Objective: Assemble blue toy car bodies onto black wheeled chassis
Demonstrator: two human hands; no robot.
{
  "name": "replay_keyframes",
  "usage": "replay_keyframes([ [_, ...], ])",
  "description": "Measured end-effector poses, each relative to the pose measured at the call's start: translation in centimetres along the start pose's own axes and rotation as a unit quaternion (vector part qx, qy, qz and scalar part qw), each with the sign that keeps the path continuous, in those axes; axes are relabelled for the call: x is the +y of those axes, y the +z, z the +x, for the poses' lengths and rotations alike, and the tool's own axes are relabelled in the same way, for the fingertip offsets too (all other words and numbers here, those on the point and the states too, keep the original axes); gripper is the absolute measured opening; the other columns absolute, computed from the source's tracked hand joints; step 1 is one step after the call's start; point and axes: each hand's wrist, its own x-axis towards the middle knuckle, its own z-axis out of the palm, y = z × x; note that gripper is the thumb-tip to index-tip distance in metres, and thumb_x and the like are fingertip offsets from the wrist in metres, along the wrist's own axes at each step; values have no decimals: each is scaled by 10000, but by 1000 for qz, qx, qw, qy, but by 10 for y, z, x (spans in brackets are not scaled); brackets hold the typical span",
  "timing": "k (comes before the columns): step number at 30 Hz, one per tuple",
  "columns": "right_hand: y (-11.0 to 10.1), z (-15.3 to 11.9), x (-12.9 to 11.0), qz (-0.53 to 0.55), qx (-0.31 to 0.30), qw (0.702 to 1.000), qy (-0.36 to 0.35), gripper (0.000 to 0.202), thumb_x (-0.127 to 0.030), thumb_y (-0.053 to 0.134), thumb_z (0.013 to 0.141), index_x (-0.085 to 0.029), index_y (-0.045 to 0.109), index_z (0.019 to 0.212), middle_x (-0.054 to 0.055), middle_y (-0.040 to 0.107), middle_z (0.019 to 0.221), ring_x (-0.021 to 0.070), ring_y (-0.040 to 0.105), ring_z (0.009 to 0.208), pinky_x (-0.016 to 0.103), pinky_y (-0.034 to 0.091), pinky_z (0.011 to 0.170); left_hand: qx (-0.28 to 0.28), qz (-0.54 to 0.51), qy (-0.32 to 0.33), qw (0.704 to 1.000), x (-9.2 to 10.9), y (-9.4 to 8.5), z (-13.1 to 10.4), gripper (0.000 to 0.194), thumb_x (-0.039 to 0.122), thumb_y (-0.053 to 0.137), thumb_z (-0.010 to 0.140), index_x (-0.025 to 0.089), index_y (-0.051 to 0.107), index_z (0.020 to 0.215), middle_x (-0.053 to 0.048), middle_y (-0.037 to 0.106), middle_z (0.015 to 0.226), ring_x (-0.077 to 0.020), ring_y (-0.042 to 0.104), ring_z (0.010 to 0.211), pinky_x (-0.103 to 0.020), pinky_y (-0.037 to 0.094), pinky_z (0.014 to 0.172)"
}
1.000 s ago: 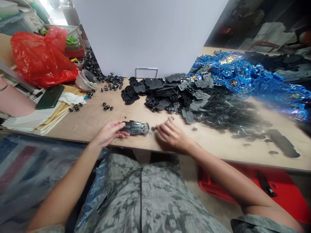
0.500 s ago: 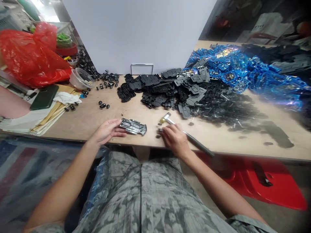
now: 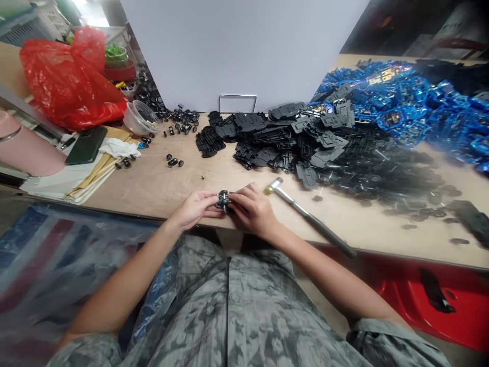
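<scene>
A small black toy car part with wheels point(image 3: 223, 201) is held between my two hands near the table's front edge. My left hand point(image 3: 197, 209) pinches it from the left, and my right hand point(image 3: 252, 208) has its fingers closed on the other side. The fingers hide much of the piece. To the right of my right hand lies a hammer point(image 3: 305, 214), its yellow-tipped head toward the back and its dark handle reaching over the front edge.
Dark chassis plates point(image 3: 267, 135) are heaped behind the hands, with blue shiny car bodies point(image 3: 405, 109) at the right. Small wheel sets point(image 3: 174, 161) lie at the left. A phone point(image 3: 87, 146), pink bottle point(image 3: 30, 148) and red bag point(image 3: 69, 81) stand farther left.
My hands have come together. The chassis in my left hand and the wheel piece in my right hand now meet between the fingers. The whole view has shifted slightly.
</scene>
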Motion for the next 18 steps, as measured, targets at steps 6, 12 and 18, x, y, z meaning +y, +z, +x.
replay_keyframes([
  [6,5,3,1,-34,-4,999,-26,180,-204,536,1015,-167,712,1021,114,705,907,237,534,828,418,485,774,-5,1,16,1000,-6,-2,1,184,233,798,825,84,769,930,-119,794,911,-190,766,783,-353,653,824],
  [12,1,6,-3,-40,-22,999,-20,183,-187,539,1007,-184,720,979,103,672,865,236,518,817,404,480,740,-3,-5,32,999,-8,-1,1,172,237,792,836,85,761,912,-110,788,897,-177,758,772,-337,652,814],
  [18,8,6,0,-13,-14,999,-28,200,-189,535,1013,-173,725,954,105,665,847,231,511,809,379,485,695,0,2,34,999,-7,0,1,206,269,820,814,82,760,876,-105,782,868,-177,749,769,-335,651,803],
])
